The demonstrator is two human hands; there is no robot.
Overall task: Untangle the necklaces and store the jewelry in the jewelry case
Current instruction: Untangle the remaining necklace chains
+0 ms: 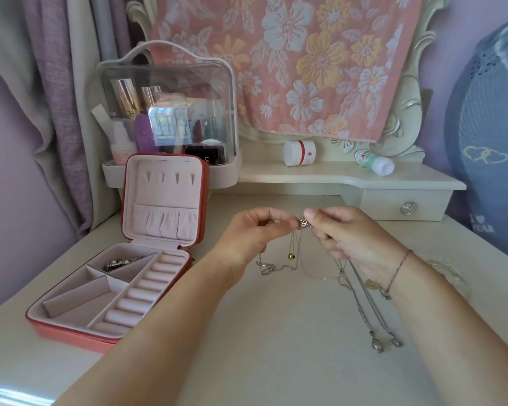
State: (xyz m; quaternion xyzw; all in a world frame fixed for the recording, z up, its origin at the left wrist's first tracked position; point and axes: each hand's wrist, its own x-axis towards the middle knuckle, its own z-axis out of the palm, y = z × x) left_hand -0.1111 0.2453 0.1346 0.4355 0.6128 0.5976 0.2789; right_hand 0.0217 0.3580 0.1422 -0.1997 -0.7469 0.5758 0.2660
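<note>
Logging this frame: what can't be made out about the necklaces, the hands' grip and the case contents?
- Head view: silver pendant, mostly covered by fingers of the left hand and right hand; shape unclear.
- Head view: tangled chains, too thin to count; some pass under the right wrist.
- Head view: silver piece in the jewelry case, too small to identify.
</note>
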